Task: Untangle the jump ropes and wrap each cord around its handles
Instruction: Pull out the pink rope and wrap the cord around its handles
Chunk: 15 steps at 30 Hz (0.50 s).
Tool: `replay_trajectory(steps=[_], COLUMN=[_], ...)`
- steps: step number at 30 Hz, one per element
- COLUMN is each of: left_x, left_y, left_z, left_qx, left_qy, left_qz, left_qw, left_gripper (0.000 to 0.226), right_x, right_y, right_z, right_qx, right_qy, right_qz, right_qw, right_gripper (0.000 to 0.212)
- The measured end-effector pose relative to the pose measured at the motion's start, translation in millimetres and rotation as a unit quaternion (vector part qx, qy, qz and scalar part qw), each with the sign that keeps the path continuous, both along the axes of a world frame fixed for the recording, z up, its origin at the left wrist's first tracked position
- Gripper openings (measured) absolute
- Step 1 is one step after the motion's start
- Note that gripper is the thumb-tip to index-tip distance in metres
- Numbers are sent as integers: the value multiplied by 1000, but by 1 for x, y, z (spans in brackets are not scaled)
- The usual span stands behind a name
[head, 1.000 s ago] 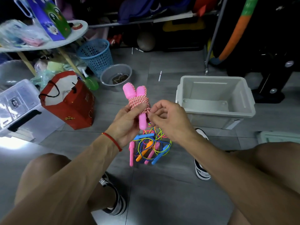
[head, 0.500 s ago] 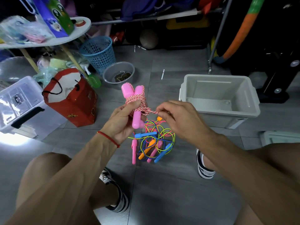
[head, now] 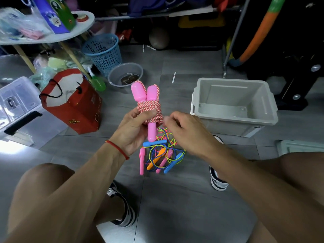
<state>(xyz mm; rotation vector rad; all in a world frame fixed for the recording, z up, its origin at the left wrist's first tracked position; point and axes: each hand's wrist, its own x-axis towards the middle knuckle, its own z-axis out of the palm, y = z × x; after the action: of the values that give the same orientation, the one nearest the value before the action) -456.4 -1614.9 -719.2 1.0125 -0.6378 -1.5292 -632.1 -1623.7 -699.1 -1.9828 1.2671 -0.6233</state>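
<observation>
Between the fingers of both hands: pink handles (head: 146, 95), paired, red-and-white cord (head: 149, 110) coiled around their middle. Left hand (head: 133, 128) grips the bundle, thumb pressing the coil. Right hand (head: 185, 130) curled just beside the coil's lower edge, apparently pinching the cord end; blurred. Status: one rope nearly wrapped, end likely untucked. Below the fingers, on the floor: tangled pile (head: 161, 155) of thin ropes, untouched. Grey bin (head: 233, 120) well right.

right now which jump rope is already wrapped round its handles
The pink-handled rope that the left hand grips: its red-and-white cord is coiled round both handles. The ropes on the floor lie in a loose tangle.
</observation>
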Motion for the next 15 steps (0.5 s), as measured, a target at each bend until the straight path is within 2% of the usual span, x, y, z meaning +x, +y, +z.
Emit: replay_trajectory(steps=[2,4,8,11,15], left_x=[-3,-5,-8,-8,-6], left_y=[1,0,-2,-3,-6], left_z=[-1,-3,-11,-15,-11], left_qx=[-5,-19,-59,-70,-58], left_qy=[1,-7,-78,-131,-96], left_qz=[1,13,48,69,91], left_qw=[1000,1000,994,986,989], left_gripper=[35,35,35,39,36], right_x=[2,3,0,-4,-7], right_y=[-2,-3,-6,-7,-4], right_z=[-2,-3,-1,3,10], right_qx=[24,51,91,59,-3], right_qy=[-10,-22,-66,-48,-15], right_qz=[-14,-20,-48,-51,-42], right_qw=[1000,998,992,996,999], right_gripper=[39,37,39,37,34])
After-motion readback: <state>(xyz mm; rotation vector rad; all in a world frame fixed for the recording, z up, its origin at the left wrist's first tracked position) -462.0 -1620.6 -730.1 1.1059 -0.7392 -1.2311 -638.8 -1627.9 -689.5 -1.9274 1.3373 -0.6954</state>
